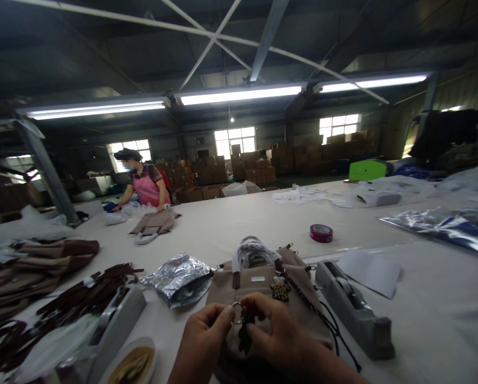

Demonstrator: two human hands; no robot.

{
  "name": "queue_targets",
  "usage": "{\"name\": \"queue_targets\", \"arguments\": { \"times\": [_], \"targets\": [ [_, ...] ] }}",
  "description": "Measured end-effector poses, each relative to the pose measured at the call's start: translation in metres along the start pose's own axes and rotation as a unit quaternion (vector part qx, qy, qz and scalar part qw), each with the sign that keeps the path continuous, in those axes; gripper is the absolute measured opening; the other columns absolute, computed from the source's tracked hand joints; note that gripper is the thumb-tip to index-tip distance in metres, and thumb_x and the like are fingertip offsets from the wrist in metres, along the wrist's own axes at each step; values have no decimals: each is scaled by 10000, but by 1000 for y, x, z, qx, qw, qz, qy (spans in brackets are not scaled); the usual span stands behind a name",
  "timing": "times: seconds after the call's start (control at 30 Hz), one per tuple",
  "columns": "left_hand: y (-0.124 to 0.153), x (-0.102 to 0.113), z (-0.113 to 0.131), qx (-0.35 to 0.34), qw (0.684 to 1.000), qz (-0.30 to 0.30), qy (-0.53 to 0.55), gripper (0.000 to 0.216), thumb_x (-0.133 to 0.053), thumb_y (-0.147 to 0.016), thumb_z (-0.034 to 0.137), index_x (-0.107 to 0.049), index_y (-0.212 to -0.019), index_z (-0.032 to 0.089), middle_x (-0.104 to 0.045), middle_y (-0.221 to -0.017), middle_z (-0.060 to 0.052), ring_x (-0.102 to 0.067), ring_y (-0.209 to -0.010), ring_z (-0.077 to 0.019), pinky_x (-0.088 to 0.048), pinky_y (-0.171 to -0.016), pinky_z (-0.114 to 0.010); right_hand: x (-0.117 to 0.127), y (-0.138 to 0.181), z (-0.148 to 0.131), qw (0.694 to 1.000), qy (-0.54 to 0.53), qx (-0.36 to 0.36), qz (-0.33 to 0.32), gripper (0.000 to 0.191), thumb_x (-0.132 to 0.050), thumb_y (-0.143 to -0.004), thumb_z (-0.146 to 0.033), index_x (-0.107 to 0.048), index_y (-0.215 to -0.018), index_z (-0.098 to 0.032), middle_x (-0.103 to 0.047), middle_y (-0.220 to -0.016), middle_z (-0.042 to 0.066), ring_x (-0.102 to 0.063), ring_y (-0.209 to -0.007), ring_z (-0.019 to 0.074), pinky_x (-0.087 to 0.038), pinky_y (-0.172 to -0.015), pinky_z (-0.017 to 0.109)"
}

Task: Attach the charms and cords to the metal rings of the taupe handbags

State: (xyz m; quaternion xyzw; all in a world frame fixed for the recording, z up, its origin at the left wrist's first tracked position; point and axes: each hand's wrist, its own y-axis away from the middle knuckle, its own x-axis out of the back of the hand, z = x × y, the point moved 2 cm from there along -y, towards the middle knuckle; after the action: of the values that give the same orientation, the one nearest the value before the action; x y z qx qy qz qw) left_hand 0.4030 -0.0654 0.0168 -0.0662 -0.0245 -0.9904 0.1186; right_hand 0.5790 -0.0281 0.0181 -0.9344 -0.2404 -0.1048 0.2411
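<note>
Over the front of a taupe handbag (223, 288), my left hand (207, 333) pinches a metal key ring (237, 313). My right hand (277, 328) is closed on the dark charm (245, 337) that hangs from the same ring. A leopard-print charm (279, 288) lies against the bag near its handle base, beside a braided dark cord (303, 293). White wrapping covers the bag's handles (251, 250). The lower part of the bag is partly hidden behind my hands.
A grey tape dispenser (359, 314) stands right of the bag, with purple tape (321, 233) beyond it. Left are a silver foil pouch (181, 280), another dispenser (119, 325), a dish (151, 354) and brown straps (90, 293). Across the table, a person (146, 184) handles another bag (157, 221).
</note>
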Motion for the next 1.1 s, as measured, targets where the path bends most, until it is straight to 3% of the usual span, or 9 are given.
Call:
{"name": "queue_targets", "arguments": {
  "times": [0.07, 0.17, 0.4, 0.6, 0.8, 0.97, 1.1],
  "targets": [
    [-1, 0, -1, 11, 999, 12, 28, 470, -780, -664, 592, -717, -701, 128, -563, -549, 14, -427, -512, -99, -331, -484, -212, 3, 3, -4, 998, 61, 28, 21, 419, -629, -791, -156, -637, -1208, -197, -686, -1183, 79, -621, -1109, 253, -479, -993, 387],
    [-1, -4, 1, 20, 998, 7, 63, 461, -806, -646, 575, -699, -688, 129, -523, -533, 33, -399, -498, -83, -311, -481, -208, -2, 4, -7, 991, 107, 67, 37, 504, -660, -767, -165, -607, -1268, -182, -650, -1273, 115, -590, -1188, 281, -461, -1048, 432],
    [-1, -10, -9, 52, 992, -32, 112, 465, -834, -653, 551, -733, -749, 108, -500, -537, 31, -397, -501, -75, -298, -488, -206, -16, -2, 4, 986, 126, 85, 69, 358, -543, -859, -190, -641, -1195, -116, -724, -1070, 140, -695, -980, 273, -567, -887, 426],
    [0, -13, -14, 52, 986, -30, 158, 435, -832, -661, 538, -735, -771, 128, -523, -536, 28, -460, -504, -101, -369, -508, -228, -20, 1, 9, 980, 154, 91, 86, 367, -498, -906, -216, -619, -1232, -99, -724, -1085, 166, -705, -1002, 288, -579, -897, 420],
    [-2, -18, -19, 77, 981, -29, 176, 495, -861, -590, 569, -702, -722, 118, -498, -516, 43, -425, -468, -78, -317, -469, -212, -21, 1, 15, 974, 197, 82, 71, 358, -490, -883, -193, -638, -1199, -111, -725, -1097, 182, -708, -1001, 312, -596, -866, 416],
    [0, -17, -15, 61, 987, -43, 141, 508, -814, -653, 602, -631, -642, 129, -490, -528, 36, -425, -487, -85, -316, -476, -218, -20, 1, 18, 970, 213, 104, 62, 376, -457, -883, -192, -633, -1198, -86, -723, -1072, 203, -714, -956, 311, -599, -843, 422],
    [4, -14, -6, 29, 995, -1, 93, 491, -778, -699, 600, -651, -651, 129, -511, -568, 32, -430, -513, -81, -326, -491, -208, -19, 1, 15, 972, 203, 103, 61, 360, -454, -875, -197, -644, -1156, -77, -720, -1055, 210, -708, -940, 319, -597, -827, 438]
  ]
}}
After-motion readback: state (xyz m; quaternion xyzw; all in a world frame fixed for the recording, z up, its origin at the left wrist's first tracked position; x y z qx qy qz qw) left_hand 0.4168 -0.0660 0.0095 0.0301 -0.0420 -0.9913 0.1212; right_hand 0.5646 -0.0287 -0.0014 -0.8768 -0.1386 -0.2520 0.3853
